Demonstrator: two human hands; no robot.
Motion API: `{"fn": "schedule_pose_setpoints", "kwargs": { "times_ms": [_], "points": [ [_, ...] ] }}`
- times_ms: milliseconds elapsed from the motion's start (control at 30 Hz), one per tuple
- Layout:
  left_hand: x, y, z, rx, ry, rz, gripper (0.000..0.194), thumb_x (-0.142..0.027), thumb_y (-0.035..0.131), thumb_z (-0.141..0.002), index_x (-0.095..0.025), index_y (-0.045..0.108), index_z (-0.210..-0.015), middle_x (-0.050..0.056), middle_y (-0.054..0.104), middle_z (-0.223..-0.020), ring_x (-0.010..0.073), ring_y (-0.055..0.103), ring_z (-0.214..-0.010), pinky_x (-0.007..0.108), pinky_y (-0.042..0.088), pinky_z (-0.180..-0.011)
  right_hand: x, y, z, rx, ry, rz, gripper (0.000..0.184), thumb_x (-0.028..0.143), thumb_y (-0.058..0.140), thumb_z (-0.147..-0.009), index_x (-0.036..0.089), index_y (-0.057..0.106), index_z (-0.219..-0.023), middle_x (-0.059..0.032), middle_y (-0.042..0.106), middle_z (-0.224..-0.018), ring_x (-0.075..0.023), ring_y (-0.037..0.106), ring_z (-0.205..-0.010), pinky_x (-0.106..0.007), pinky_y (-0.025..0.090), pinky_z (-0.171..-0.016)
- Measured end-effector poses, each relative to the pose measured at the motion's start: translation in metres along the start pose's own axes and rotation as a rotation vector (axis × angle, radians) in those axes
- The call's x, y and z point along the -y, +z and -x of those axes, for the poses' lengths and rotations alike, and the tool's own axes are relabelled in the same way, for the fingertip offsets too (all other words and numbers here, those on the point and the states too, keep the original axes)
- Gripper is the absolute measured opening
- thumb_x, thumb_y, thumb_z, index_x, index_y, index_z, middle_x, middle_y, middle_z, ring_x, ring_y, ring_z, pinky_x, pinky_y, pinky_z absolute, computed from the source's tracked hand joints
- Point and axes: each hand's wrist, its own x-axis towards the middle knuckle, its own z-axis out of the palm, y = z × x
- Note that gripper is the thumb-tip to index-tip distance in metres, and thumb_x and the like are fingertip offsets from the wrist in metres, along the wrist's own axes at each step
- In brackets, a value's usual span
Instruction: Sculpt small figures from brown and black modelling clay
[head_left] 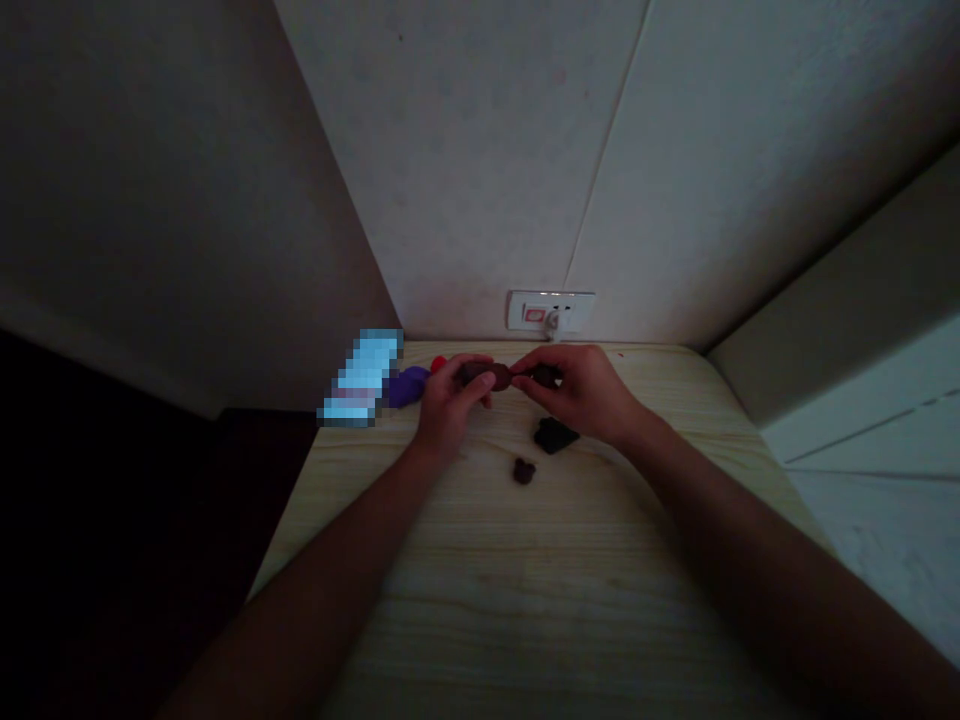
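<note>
My left hand (448,400) is closed around a reddish-brown lump that looks like modelling clay (496,376). At the lump's right end, the fingertips of my right hand (579,385) are pinched together. A darker brown piece (545,376) shows within the curl of that hand; whether it joins the lump I cannot tell. Below my right hand lies a black lump (555,435) on the wooden tabletop (480,570). A small brown lump (523,471) rests nearer to me. Beside my left hand are a purple lump (408,387) and a small red piece (438,364), partly hidden.
A blurred-out bright screen (361,378) stands at the table's left back corner. On the wall behind is a socket plate (551,311) with a plug in it. A white cabinet-like surface (862,350) borders the table on the right. The room is dim.
</note>
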Motion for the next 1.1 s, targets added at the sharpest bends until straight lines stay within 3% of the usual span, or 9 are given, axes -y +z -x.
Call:
{"fn": "schedule_pose_setpoints", "kwargs": {
  "times_ms": [100,200,333,433,500,600,733,900,1100],
  "points": [
    [0.001,0.0,-0.001,-0.005,0.011,0.009,0.024,-0.031,0.079,-0.077,-0.019,0.073,-0.097,0.005,0.075,-0.089,0.0166,0.067,-0.075,0.026,0.048,-0.061,0.001,-0.004,0.0,-0.013,-0.039,0.092,0.013,0.021,0.065,-0.087,0.016,0.076,-0.089,-0.0018,0.069,-0.07,-0.0126,0.054,-0.058,-0.027,0.04,-0.06],
    [0.002,-0.001,-0.003,-0.029,0.021,0.033,0.023,-0.031,0.079,-0.075,-0.018,0.073,-0.093,0.005,0.075,-0.087,0.0149,0.064,-0.069,0.025,0.047,-0.056,-0.003,-0.014,-0.002,-0.059,-0.068,0.157,0.012,0.02,0.06,-0.089,0.015,0.071,-0.09,-0.004,0.069,-0.076,-0.0139,0.055,-0.061,-0.028,0.04,-0.062],
    [0.002,0.0,-0.004,-0.069,-0.003,0.099,0.023,-0.03,0.079,-0.073,-0.017,0.072,-0.091,0.004,0.074,-0.087,0.0131,0.062,-0.062,0.025,0.047,-0.052,-0.013,-0.036,-0.005,-0.299,-0.085,0.198,0.016,0.024,0.056,-0.094,0.016,0.068,-0.1,-0.0086,0.069,-0.087,-0.0186,0.059,-0.072,-0.032,0.043,-0.066],
    [0.001,0.001,-0.003,-0.063,0.009,0.093,0.021,-0.03,0.076,-0.074,-0.017,0.072,-0.09,0.004,0.073,-0.086,0.0129,0.061,-0.061,0.025,0.047,-0.052,-0.014,-0.049,-0.009,-0.446,0.056,-0.042,0.021,0.037,0.058,-0.097,0.02,0.068,-0.089,-0.0023,0.059,-0.067,-0.0164,0.052,-0.059,-0.03,0.037,-0.055],
    [0.001,0.001,-0.002,-0.043,0.017,0.057,0.02,-0.03,0.075,-0.075,-0.018,0.071,-0.091,0.003,0.072,-0.084,0.0132,0.06,-0.061,0.025,0.047,-0.052,-0.01,-0.051,-0.011,-0.478,0.151,-0.322,0.038,0.05,0.058,-0.097,0.023,0.061,-0.072,0.0005,0.049,-0.056,-0.014,0.045,-0.049,-0.029,0.031,-0.048],
    [0.001,0.001,-0.001,-0.015,0.009,0.005,0.02,-0.03,0.074,-0.077,-0.018,0.07,-0.093,0.003,0.071,-0.082,0.0139,0.06,-0.063,0.025,0.046,-0.053,0.001,-0.044,-0.011,-0.471,0.298,-0.608,0.059,0.067,0.061,-0.09,0.024,0.043,-0.054,0.001,0.047,-0.048,-0.0096,0.034,-0.036,-0.027,0.021,-0.039],
    [0.001,0.001,0.0,0.011,0.015,-0.022,0.019,-0.03,0.073,-0.079,-0.018,0.07,-0.093,0.003,0.072,-0.084,0.0135,0.06,-0.064,0.025,0.045,-0.055,0.011,-0.03,-0.007,-0.38,0.466,-0.667,0.069,0.076,0.055,-0.088,0.025,0.039,-0.044,-0.0003,0.044,-0.036,-0.0093,0.03,-0.027,-0.028,0.016,-0.032],
    [0.001,0.001,0.0,0.004,0.006,-0.035,0.02,-0.031,0.073,-0.079,-0.018,0.07,-0.093,0.003,0.071,-0.082,0.0142,0.061,-0.065,0.025,0.045,-0.054,0.007,-0.019,-0.004,-0.387,0.445,-0.563,0.075,0.081,0.046,-0.089,0.025,0.04,-0.04,0.0026,0.029,-0.03,-0.0089,0.028,-0.027,-0.028,0.022,-0.033],
    [0.0,0.002,-0.001,0.003,0.011,-0.037,0.019,-0.03,0.072,-0.079,-0.018,0.069,-0.092,0.003,0.071,-0.082,0.0135,0.06,-0.064,0.025,0.044,-0.053,0.003,-0.021,-0.008,-0.268,0.491,-0.741,0.073,0.083,0.039,-0.089,0.024,0.046,-0.047,0.0045,0.027,-0.035,-0.0087,0.024,-0.031,-0.028,0.021,-0.033]
  ]
}}
